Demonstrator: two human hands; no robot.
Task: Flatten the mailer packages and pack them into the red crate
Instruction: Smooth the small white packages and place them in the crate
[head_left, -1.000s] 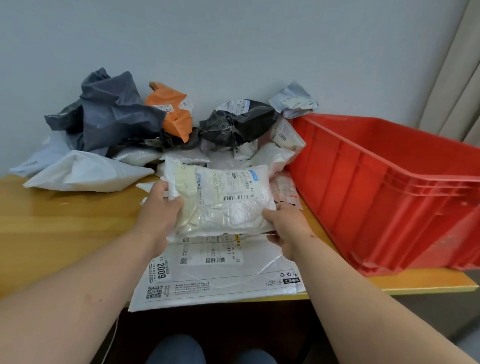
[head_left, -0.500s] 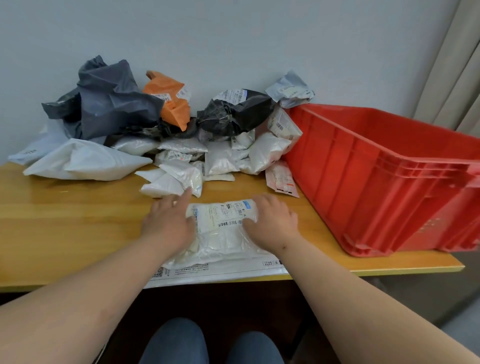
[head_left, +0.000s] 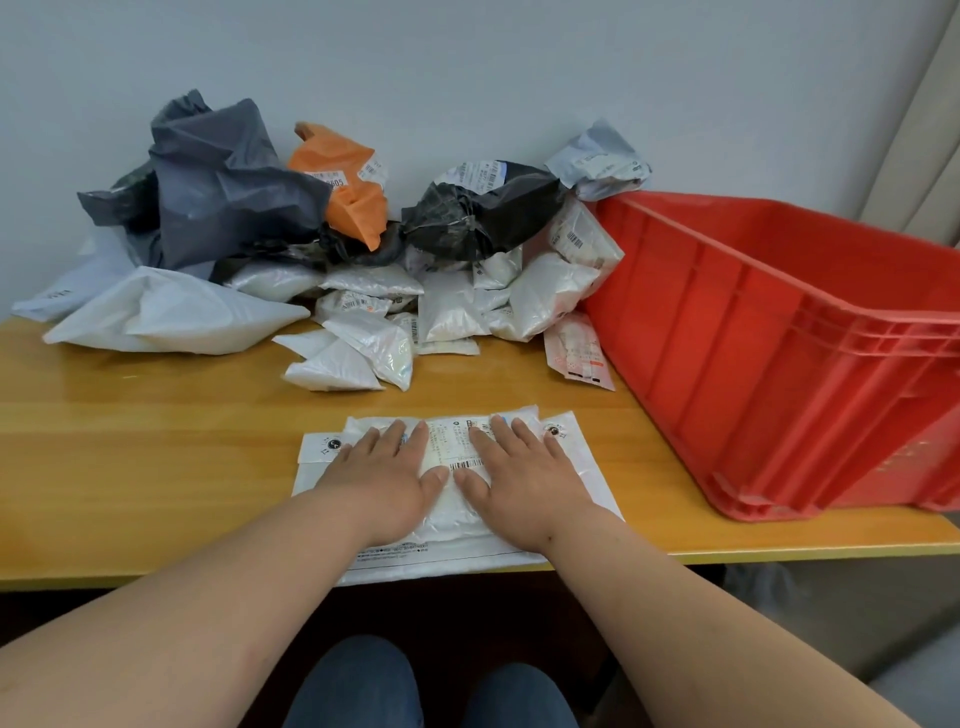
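A white mailer with a barcode label (head_left: 451, 467) lies on top of a larger flat white mailer (head_left: 584, 470) at the table's front edge. My left hand (head_left: 387, 480) and my right hand (head_left: 522, 480) lie flat on it side by side, palms down, fingers spread. The red crate (head_left: 779, 353) stands to the right on the table; what shows of its inside holds nothing. A heap of crumpled mailers (head_left: 452, 312) sits against the wall: white ones, a grey one (head_left: 218, 182), an orange one (head_left: 348, 182) and a black one (head_left: 478, 213).
The wooden table (head_left: 156, 441) has bare surface left of my hands. A pinkish flat packet (head_left: 576, 353) lies beside the crate's left wall. A curtain (head_left: 924, 104) hangs at the far right. My knees show below the table edge.
I have lowered the white mailer from mid-air onto the flat mailer. Both hands went from gripping its sides to lying flat on top of it.
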